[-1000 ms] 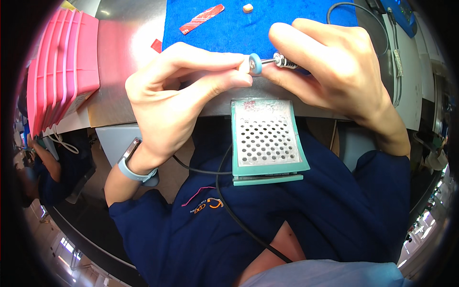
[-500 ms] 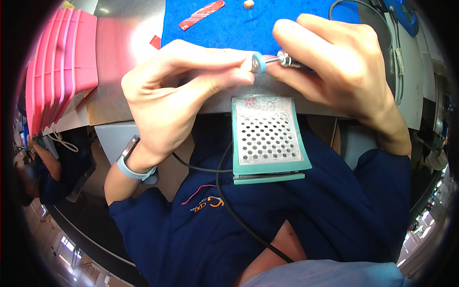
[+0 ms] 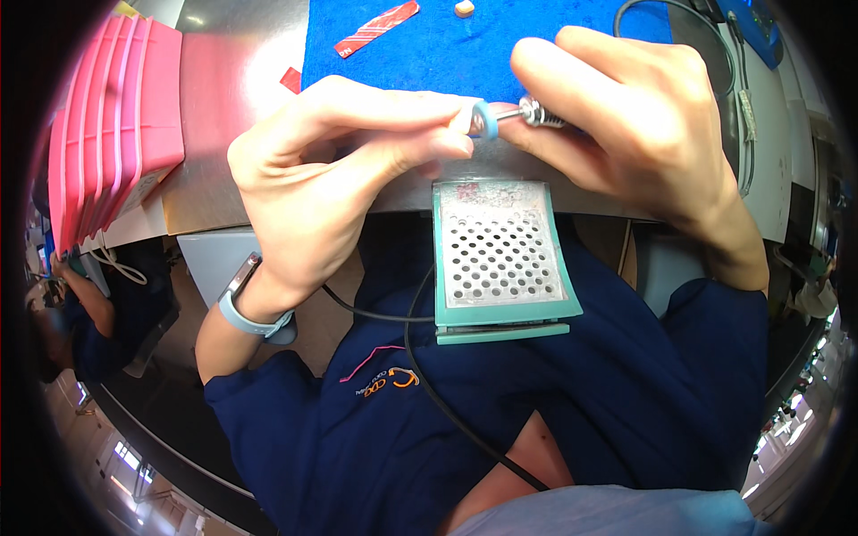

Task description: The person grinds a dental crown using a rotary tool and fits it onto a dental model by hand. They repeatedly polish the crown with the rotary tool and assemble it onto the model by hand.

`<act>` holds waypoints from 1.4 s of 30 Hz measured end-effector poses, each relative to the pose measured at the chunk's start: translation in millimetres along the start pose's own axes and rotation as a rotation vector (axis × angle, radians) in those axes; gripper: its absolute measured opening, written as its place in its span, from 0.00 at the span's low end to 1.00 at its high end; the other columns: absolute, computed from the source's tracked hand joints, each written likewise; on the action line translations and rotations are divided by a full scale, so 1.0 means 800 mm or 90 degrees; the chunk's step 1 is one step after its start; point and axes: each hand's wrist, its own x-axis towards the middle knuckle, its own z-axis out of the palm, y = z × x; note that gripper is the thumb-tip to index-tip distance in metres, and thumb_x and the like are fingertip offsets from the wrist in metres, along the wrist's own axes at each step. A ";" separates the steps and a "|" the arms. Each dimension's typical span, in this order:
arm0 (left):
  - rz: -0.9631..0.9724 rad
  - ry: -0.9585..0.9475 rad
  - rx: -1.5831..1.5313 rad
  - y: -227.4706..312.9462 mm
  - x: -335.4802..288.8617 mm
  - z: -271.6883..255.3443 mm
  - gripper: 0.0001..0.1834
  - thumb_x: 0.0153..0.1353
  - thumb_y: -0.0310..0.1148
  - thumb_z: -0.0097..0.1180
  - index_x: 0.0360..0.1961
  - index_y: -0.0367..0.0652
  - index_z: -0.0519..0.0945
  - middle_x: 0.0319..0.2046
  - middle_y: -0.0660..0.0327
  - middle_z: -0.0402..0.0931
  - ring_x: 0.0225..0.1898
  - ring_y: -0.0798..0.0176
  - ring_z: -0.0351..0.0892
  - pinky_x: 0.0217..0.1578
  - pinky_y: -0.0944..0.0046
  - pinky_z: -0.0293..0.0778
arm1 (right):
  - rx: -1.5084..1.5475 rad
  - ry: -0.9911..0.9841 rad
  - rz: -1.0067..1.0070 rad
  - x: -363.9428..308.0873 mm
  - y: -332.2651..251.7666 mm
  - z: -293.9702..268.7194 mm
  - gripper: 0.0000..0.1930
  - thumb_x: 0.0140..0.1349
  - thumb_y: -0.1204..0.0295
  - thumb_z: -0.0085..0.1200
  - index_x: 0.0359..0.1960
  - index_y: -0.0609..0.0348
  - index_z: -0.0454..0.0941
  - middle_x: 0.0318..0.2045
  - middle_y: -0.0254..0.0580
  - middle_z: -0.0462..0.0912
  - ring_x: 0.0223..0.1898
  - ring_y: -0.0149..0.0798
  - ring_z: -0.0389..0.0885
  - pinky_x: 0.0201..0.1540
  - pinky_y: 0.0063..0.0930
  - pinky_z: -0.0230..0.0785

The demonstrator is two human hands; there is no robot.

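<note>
My left hand [image 3: 308, 170] is closed in a pinch, thumb against forefinger, on a small off-white piece [image 3: 464, 119] that the fingertips mostly cover; its kind cannot be made out. My right hand [image 3: 630, 116] is wrapped round a rotary handpiece [image 3: 539, 112] with a metal nose and a thin shank pointing left. On that shank sits a light-blue polishing wheel [image 3: 491, 121], right up against the left fingertips and the piece. Both hands are raised over the near edge of the bench. Most of the handpiece body is hidden by the right fingers.
A blue cloth [image 3: 572, 54] covers the bench, with a red-and-white wrapper strip [image 3: 377, 29] and a small tan piece [image 3: 464, 9] on it. Pink trays [image 3: 116, 116] stand left. Below the hands is a perforated metal plate in a green frame [image 3: 509, 314]. Cables [image 3: 733, 54] lie right.
Hands and handpiece stay almost in place. The small piece has shifted very slightly against the blue wheel.
</note>
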 end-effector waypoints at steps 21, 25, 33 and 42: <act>0.028 -0.020 0.024 -0.001 0.000 0.000 0.08 0.56 0.14 0.58 0.37 0.30 0.78 0.32 0.50 0.81 0.27 0.61 0.84 0.27 0.69 0.81 | 0.004 0.030 -0.012 0.002 -0.001 -0.001 0.17 0.40 0.69 0.69 0.31 0.59 0.77 0.17 0.35 0.69 0.16 0.37 0.71 0.17 0.28 0.64; 0.001 -0.016 0.006 0.000 0.000 -0.001 0.07 0.57 0.14 0.57 0.37 0.30 0.78 0.32 0.50 0.81 0.28 0.61 0.84 0.28 0.68 0.82 | 0.000 0.013 -0.018 0.000 -0.001 -0.001 0.17 0.39 0.69 0.69 0.31 0.59 0.77 0.17 0.36 0.69 0.16 0.37 0.71 0.17 0.28 0.63; 0.020 -0.031 0.025 -0.001 0.000 -0.001 0.07 0.56 0.13 0.57 0.37 0.31 0.77 0.35 0.45 0.82 0.30 0.61 0.84 0.29 0.68 0.82 | -0.002 -0.021 -0.026 0.000 -0.004 -0.005 0.17 0.39 0.68 0.68 0.31 0.58 0.77 0.17 0.35 0.68 0.15 0.37 0.71 0.17 0.28 0.62; -0.023 -0.023 0.017 0.004 0.000 -0.001 0.08 0.56 0.14 0.58 0.37 0.31 0.77 0.34 0.46 0.82 0.28 0.62 0.83 0.28 0.69 0.81 | 0.000 -0.028 -0.017 0.001 -0.002 -0.007 0.17 0.39 0.69 0.69 0.32 0.59 0.77 0.17 0.35 0.69 0.15 0.36 0.71 0.17 0.28 0.63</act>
